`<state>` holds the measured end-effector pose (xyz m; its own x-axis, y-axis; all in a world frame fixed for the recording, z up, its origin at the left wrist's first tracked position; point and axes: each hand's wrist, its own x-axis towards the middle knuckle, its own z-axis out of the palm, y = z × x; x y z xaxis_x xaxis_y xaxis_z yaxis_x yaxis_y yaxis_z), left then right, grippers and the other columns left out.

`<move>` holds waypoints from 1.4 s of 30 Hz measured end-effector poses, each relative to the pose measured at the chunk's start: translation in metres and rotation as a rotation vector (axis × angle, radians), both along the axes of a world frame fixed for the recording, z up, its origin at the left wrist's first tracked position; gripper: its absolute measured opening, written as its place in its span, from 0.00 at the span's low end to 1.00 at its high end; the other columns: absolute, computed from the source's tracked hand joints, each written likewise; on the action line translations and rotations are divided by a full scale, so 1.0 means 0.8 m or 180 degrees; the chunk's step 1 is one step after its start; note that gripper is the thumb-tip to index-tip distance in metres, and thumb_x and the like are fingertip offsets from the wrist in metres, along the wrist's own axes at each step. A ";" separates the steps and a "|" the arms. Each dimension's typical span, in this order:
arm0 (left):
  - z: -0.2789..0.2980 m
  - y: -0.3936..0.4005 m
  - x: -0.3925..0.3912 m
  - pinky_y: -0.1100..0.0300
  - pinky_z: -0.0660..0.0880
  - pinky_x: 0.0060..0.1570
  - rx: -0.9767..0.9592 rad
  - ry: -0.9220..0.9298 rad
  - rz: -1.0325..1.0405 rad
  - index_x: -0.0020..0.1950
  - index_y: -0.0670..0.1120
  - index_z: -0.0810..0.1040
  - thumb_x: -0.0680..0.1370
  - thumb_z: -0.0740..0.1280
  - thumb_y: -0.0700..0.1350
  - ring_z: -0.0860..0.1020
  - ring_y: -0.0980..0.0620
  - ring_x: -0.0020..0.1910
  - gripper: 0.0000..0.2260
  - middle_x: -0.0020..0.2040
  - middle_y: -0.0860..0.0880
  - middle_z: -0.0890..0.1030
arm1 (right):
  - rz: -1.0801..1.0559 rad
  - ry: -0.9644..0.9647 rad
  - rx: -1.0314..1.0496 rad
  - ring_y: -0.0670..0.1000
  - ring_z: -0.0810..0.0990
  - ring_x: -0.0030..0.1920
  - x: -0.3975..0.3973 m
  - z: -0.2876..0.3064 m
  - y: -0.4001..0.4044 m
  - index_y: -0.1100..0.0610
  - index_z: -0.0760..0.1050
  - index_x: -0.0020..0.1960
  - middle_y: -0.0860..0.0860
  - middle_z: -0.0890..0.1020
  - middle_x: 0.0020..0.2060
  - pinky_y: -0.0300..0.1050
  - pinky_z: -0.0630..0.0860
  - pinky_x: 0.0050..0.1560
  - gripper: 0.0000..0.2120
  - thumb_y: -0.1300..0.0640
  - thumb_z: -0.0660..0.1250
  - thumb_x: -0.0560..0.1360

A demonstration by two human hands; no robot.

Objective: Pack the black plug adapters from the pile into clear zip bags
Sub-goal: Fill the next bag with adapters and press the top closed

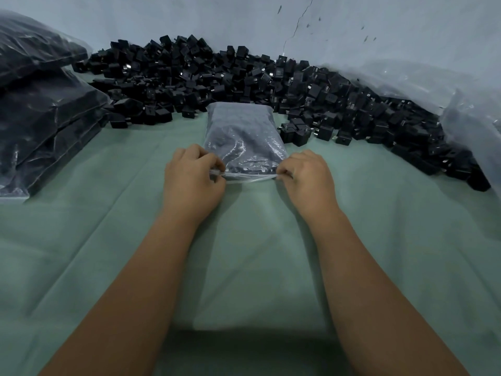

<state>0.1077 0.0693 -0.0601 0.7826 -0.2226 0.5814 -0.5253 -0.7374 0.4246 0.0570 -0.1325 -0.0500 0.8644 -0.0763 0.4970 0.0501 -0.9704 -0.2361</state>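
A clear zip bag [242, 137] filled with black plug adapters lies flat on the green cloth, its zip strip toward me. My left hand [193, 179] pinches the left end of the zip strip. My right hand [307, 178] pinches the right end. Behind the bag a long pile of loose black plug adapters [271, 85] runs along the wall from left to far right.
A stack of filled bags [40, 112] stands at the left. Loose clear plastic bags [444, 88] lie against the wall at the right. Green cloth [249, 267] covers the work surface in front of me. A pale wall closes the back.
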 end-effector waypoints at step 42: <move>0.001 -0.003 -0.003 0.57 0.69 0.45 0.0076 0.0135 -0.0394 0.46 0.46 0.84 0.74 0.72 0.41 0.75 0.46 0.48 0.03 0.43 0.50 0.79 | 0.0085 -0.0134 -0.0524 0.52 0.74 0.49 0.009 0.000 0.013 0.56 0.80 0.42 0.48 0.80 0.39 0.42 0.60 0.51 0.03 0.56 0.71 0.73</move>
